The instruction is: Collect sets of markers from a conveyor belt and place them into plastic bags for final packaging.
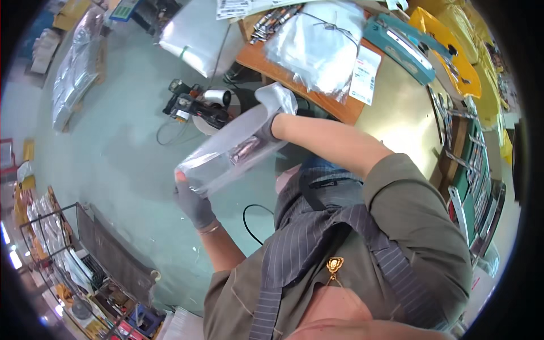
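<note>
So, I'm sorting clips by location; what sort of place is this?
Likely a packing corner of a workshop or small factory: a tied bundle of clear plastic on a wooden bench, a teal device beside it, and a wrapped stack at upper left.

On the brown wooden tabletop [344, 110] there lies a flat stack of clear plastic bags [314, 48], tied with a thin dark cord [330, 26]. To its left is a pile of slim shiny metal parts [273, 24]; to its right, a white printed paper sheet [365, 75]. The grey-green floor [124, 153] carries a long bundle wrapped in clear plastic [78, 71].
</note>
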`<act>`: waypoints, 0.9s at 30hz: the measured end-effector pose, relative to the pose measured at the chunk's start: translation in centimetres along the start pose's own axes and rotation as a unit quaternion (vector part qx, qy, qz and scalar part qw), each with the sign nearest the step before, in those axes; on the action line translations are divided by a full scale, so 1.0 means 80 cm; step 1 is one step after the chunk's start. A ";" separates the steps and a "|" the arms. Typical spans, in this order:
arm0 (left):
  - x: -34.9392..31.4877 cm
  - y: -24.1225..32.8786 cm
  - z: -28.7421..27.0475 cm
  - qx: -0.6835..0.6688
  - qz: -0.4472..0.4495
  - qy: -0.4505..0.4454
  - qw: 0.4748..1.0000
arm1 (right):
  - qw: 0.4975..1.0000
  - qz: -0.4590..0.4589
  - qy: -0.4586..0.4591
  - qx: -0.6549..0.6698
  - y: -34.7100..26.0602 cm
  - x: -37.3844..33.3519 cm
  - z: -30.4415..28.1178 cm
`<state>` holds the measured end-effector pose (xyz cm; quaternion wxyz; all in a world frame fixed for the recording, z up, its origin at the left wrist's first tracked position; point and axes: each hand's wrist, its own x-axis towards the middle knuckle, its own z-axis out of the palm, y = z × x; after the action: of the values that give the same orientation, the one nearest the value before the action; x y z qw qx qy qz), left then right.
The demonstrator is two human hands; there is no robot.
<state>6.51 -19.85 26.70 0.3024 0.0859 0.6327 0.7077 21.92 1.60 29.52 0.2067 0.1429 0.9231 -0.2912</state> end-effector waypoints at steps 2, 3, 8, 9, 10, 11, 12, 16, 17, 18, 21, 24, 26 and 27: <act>0.002 0.023 0.035 0.042 0.003 -0.045 0.998 | 0.985 0.078 0.155 0.022 0.148 0.037 0.082; 0.017 0.026 0.018 0.048 -0.003 -0.046 0.998 | 0.975 0.092 0.172 0.111 0.167 0.041 0.066; 0.045 0.083 0.054 0.029 0.022 -0.077 0.996 | 0.978 0.122 0.124 -0.119 0.081 -0.024 -0.075; 0.062 0.080 0.062 0.048 0.011 -0.069 0.996 | 0.975 0.015 0.208 -0.078 0.095 -0.028 -0.086; 0.074 0.066 0.052 0.068 -0.003 -0.052 0.996 | 0.971 0.034 0.185 -0.148 0.004 -0.102 -0.147; 0.070 0.056 0.064 0.115 0.003 -0.071 0.991 | 0.945 0.007 0.309 -0.103 0.037 -0.093 -0.131; 0.086 0.031 0.054 0.147 -0.011 -0.080 0.986 | 0.930 0.157 0.271 -0.193 0.048 -0.096 -0.118; 0.120 0.026 0.017 0.535 0.129 0.060 0.833 | 0.891 0.108 0.416 -0.147 0.090 -0.167 -0.059; 0.139 0.018 0.000 0.600 0.242 0.111 0.755 | 0.858 0.115 0.476 -0.153 0.112 -0.206 -0.027; 0.152 0.003 0.007 0.643 0.350 0.164 0.661 | 0.822 0.120 0.532 -0.162 0.139 -0.258 0.011; 0.138 -0.028 0.129 0.383 0.364 -0.036 0.848 | 0.764 0.366 0.532 -0.001 0.170 -0.446 0.107; 0.000 -0.021 0.299 0.210 0.578 -0.212 0.759 | 0.542 0.539 0.644 -0.035 0.156 -0.589 0.198; -0.116 -0.053 0.400 0.155 0.284 -0.482 0.814 | 0.451 0.565 0.691 0.016 0.144 -0.622 0.229; -0.180 -0.084 0.413 0.150 0.316 -0.601 0.719 | 0.490 0.566 0.662 0.036 0.136 -0.629 0.244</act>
<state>36.82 0.39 30.19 0.3614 0.7322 0.3517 0.4579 75.87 -8.66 33.18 -0.3499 0.7930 0.4974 0.0359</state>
